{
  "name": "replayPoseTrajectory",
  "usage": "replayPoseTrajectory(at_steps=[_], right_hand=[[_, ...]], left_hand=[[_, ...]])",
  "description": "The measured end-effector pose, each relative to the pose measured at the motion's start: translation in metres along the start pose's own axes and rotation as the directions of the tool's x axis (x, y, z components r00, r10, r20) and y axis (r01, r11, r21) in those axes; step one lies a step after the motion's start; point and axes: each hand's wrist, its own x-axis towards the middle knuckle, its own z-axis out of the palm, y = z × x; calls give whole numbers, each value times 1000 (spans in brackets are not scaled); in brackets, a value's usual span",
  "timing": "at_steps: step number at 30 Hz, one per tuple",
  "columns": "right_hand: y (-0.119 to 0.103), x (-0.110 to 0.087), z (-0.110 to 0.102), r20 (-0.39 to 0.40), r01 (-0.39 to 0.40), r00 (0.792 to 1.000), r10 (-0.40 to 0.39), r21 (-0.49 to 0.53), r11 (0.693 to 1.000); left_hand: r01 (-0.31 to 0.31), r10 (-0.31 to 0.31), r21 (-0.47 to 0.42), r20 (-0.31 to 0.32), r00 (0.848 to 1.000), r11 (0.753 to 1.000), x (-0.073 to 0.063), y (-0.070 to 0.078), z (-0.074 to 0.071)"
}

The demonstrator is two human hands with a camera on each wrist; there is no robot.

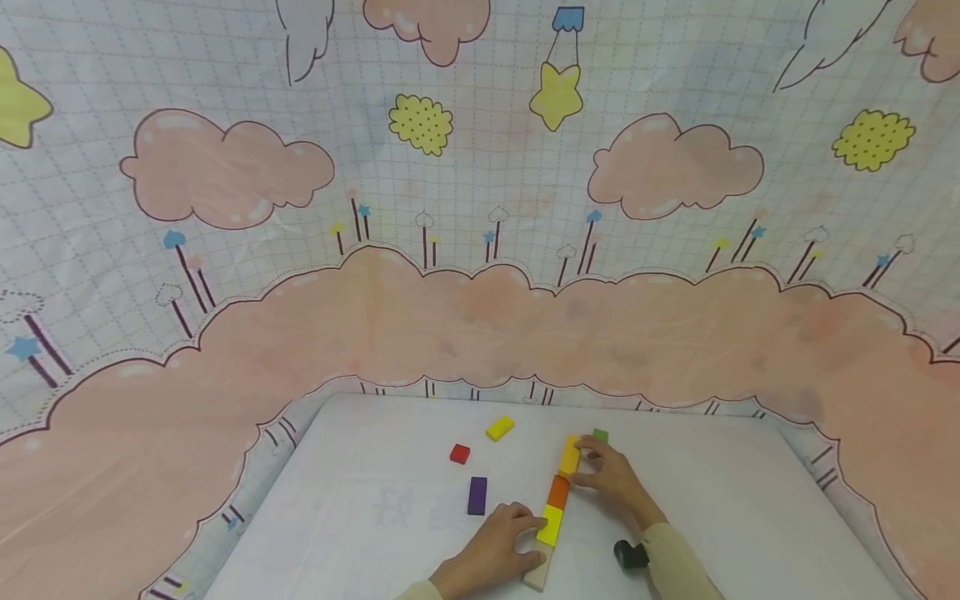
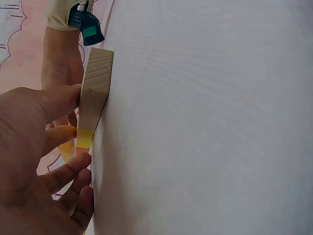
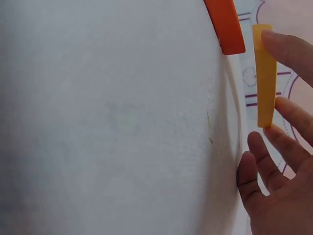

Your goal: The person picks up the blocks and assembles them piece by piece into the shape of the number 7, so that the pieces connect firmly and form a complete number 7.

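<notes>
My left hand [image 1: 491,546] lies along the left side of a row of blocks. Its thumb touches a plain wooden block [image 2: 95,98] and its index finger meets a yellow block [image 1: 551,527]; the other fingers hang loosely curled. An orange block [image 1: 558,492] continues the row beyond the yellow one. At the far end, my right hand [image 1: 611,477] pinches a deeper-yellow block [image 3: 265,78] between thumb and fingers. In the right wrist view, a gap shows between that block and the orange block [image 3: 227,27].
Left of the row are a purple block [image 1: 477,496], a small red block [image 1: 460,453] and another yellow block [image 1: 500,428]. A green block [image 1: 601,435] sits just beyond the right hand. All lie on a white tabletop [image 1: 337,500] backed by a patterned cloth [image 1: 480,325].
</notes>
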Motion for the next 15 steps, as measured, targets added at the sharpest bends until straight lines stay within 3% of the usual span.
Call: replayPoseTrajectory(at_steps=[15], right_hand=[[3, 6, 3, 6, -4, 1000, 4, -6, 1000]], left_hand=[[-15, 15, 13, -7, 1000, 1000, -1, -1, 2]])
